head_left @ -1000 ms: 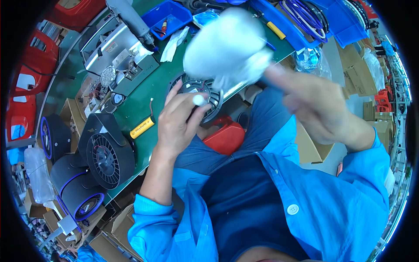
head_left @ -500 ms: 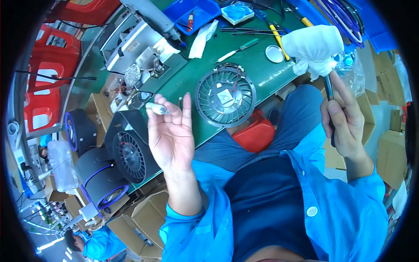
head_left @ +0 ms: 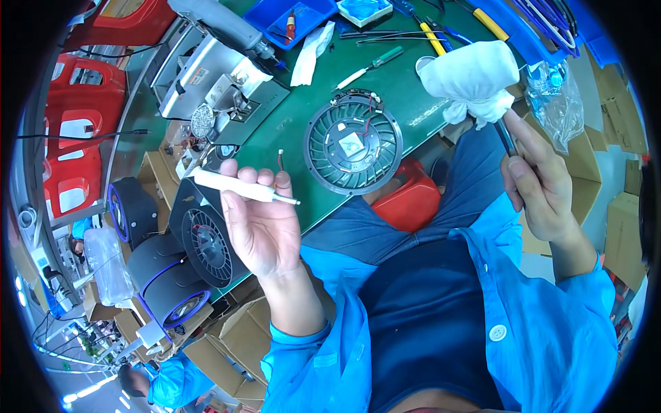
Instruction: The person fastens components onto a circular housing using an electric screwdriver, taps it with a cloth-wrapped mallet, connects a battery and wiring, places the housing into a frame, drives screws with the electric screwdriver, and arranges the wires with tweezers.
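My left hand is closed on a slim white-handled tool with a thin metal tip pointing right; I cannot tell its exact kind. My right hand grips the dark handle of a hammer, its head wrapped in white cloth and raised over the table's right side. Between the hands, a round black fan unit lies at the edge of the green table. It has curved blades, red wires and a white square at its centre. Neither tool touches it.
Behind the fan lie a green-and-white screwdriver, a white cloth strip and a blue tray. A metal press-like machine stands at left. Black fan housings sit beside my left arm. A red stool shows below the table edge.
The white tool in my left hand has turned from nearly end-on to lying crosswise, its whole length now showing. The wrapped hammer has shifted a little to the left.
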`<state>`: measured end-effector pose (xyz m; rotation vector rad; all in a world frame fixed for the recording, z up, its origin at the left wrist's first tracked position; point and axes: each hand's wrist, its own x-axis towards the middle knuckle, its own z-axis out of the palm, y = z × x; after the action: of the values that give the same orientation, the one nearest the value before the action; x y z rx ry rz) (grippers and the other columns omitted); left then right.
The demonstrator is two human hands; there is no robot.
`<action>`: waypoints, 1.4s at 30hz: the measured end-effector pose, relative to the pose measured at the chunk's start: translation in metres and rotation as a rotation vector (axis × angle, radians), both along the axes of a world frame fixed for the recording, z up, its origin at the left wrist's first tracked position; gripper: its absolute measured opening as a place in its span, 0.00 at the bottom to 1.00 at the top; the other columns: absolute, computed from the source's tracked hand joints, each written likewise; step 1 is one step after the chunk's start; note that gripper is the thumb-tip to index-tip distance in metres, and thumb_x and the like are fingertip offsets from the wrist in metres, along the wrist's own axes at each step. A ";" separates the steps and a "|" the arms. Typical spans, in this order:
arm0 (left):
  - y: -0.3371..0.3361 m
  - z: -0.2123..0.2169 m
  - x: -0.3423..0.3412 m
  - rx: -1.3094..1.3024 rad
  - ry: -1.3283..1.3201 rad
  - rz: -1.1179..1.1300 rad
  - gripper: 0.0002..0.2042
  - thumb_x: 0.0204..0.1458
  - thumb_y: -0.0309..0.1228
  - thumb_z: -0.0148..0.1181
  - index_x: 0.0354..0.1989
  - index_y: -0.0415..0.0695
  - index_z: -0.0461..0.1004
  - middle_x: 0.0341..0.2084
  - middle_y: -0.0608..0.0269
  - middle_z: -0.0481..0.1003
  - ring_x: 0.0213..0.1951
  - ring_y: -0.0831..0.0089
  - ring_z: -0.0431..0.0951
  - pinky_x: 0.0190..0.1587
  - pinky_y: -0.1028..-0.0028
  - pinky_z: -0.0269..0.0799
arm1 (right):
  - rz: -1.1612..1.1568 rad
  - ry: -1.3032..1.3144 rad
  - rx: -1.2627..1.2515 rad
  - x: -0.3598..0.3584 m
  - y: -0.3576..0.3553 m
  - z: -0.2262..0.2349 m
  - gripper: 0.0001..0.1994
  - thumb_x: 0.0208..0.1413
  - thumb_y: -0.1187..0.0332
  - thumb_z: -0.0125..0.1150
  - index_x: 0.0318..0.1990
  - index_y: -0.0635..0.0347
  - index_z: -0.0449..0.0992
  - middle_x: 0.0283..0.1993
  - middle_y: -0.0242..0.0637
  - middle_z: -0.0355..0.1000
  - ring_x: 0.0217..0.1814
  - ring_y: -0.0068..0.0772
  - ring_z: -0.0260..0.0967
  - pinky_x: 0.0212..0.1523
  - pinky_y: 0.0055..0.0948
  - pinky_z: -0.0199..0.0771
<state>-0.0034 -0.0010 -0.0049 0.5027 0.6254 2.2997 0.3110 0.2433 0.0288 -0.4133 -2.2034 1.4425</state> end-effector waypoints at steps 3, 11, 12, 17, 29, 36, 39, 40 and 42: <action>0.002 0.000 0.007 -0.186 0.244 0.095 0.18 0.75 0.29 0.58 0.69 0.37 0.70 0.56 0.48 0.83 0.58 0.58 0.83 0.71 0.55 0.71 | 0.016 0.005 -0.035 -0.003 0.000 0.001 0.26 0.76 0.76 0.53 0.79 0.63 0.68 0.56 0.39 0.83 0.26 0.15 0.67 0.26 0.21 0.69; 0.025 -0.015 0.030 -0.563 0.824 0.172 0.16 0.69 0.19 0.64 0.63 0.32 0.73 0.54 0.42 0.85 0.56 0.63 0.86 0.64 0.65 0.78 | 0.048 -0.121 0.183 -0.006 0.003 0.008 0.27 0.70 0.81 0.59 0.76 0.63 0.72 0.74 0.46 0.77 0.52 0.37 0.86 0.49 0.33 0.84; 0.026 -0.016 0.030 -0.564 0.842 0.154 0.16 0.68 0.19 0.65 0.62 0.32 0.74 0.54 0.43 0.85 0.56 0.63 0.86 0.64 0.65 0.78 | 0.077 -0.125 0.212 -0.007 0.004 0.011 0.28 0.68 0.82 0.59 0.76 0.63 0.72 0.74 0.47 0.76 0.56 0.40 0.85 0.52 0.34 0.84; 0.030 -0.023 0.032 -0.562 0.836 0.115 0.14 0.66 0.18 0.67 0.59 0.34 0.78 0.55 0.47 0.86 0.55 0.64 0.86 0.61 0.67 0.78 | 0.198 -0.029 0.393 -0.025 0.008 0.019 0.31 0.64 0.85 0.57 0.76 0.68 0.70 0.47 0.42 0.74 0.39 0.34 0.74 0.37 0.33 0.74; 0.031 -0.033 0.023 -0.714 1.171 0.201 0.15 0.54 0.19 0.74 0.51 0.37 0.84 0.48 0.51 0.87 0.51 0.52 0.86 0.58 0.59 0.77 | 0.376 0.077 0.629 -0.060 0.008 0.065 0.37 0.53 0.85 0.63 0.74 0.63 0.73 0.34 0.40 0.76 0.26 0.36 0.71 0.25 0.34 0.67; 0.030 -0.040 0.017 -0.552 1.446 0.228 0.16 0.65 0.23 0.69 0.60 0.38 0.82 0.57 0.57 0.84 0.61 0.59 0.83 0.68 0.58 0.73 | 0.437 -0.139 0.738 -0.057 -0.007 0.082 0.40 0.51 0.83 0.66 0.76 0.56 0.74 0.34 0.38 0.73 0.25 0.36 0.69 0.23 0.35 0.64; 0.025 -0.052 0.020 -0.602 1.269 0.169 0.18 0.64 0.24 0.69 0.62 0.39 0.82 0.57 0.58 0.84 0.60 0.55 0.83 0.68 0.56 0.73 | 0.403 -0.115 0.746 -0.055 -0.008 0.093 0.40 0.51 0.83 0.67 0.77 0.54 0.73 0.34 0.38 0.72 0.25 0.36 0.68 0.23 0.36 0.64; 0.026 -0.055 0.023 -0.622 1.064 0.096 0.18 0.64 0.24 0.69 0.62 0.40 0.82 0.57 0.58 0.84 0.60 0.54 0.84 0.68 0.55 0.74 | 0.421 -0.158 0.757 -0.055 -0.010 0.092 0.40 0.51 0.83 0.67 0.77 0.54 0.73 0.34 0.38 0.72 0.25 0.37 0.68 0.24 0.36 0.64; 0.024 -0.054 0.027 -0.631 0.862 0.024 0.19 0.64 0.24 0.69 0.63 0.41 0.82 0.57 0.58 0.85 0.59 0.52 0.84 0.67 0.54 0.74 | 0.458 -0.242 0.775 -0.055 -0.013 0.089 0.40 0.52 0.83 0.67 0.77 0.56 0.73 0.34 0.40 0.72 0.25 0.38 0.67 0.24 0.36 0.64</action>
<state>0.0239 0.0230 -0.0591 1.1565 1.6851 1.6761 0.2562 0.2300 0.1173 0.2102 -2.9564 0.6195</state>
